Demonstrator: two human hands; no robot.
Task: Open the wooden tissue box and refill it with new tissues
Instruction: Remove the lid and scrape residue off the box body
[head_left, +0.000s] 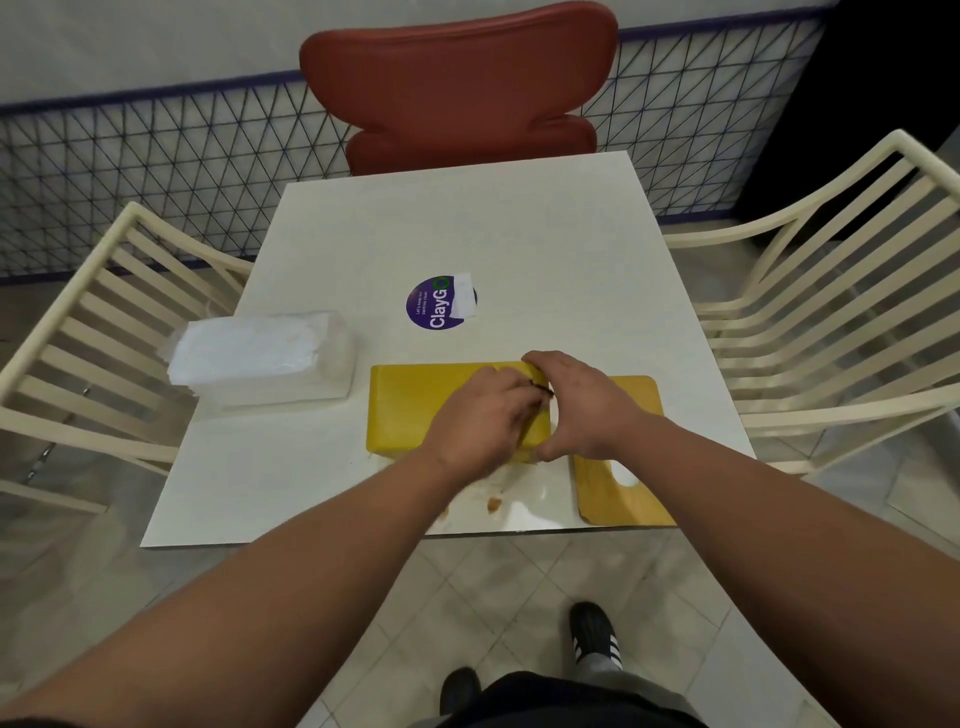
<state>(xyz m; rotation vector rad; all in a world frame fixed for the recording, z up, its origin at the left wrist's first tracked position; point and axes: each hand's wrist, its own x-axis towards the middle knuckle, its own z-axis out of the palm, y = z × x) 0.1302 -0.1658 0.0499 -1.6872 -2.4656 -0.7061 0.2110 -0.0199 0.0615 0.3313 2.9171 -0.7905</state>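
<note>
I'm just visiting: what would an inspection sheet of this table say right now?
Surface: white square table, brownish stains near its front edge.
Job's things: yellow wooden tissue box; flat wooden lid with oval slot lying beside it; clear-wrapped pack of white tissues to its left.
Clutter: round purple sticker.
Grippers: left hand and right hand both at the box's right end; right hand grips it.
Cables: nothing seen.
Surroundings: red chair, two cream slatted chairs, mesh fence.

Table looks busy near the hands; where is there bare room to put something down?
Free: the far half of the table, past the sticker; also the near-left corner, below the tissue pack. Crowded: the near-right, where both hands work on the box beside the lid.
</note>
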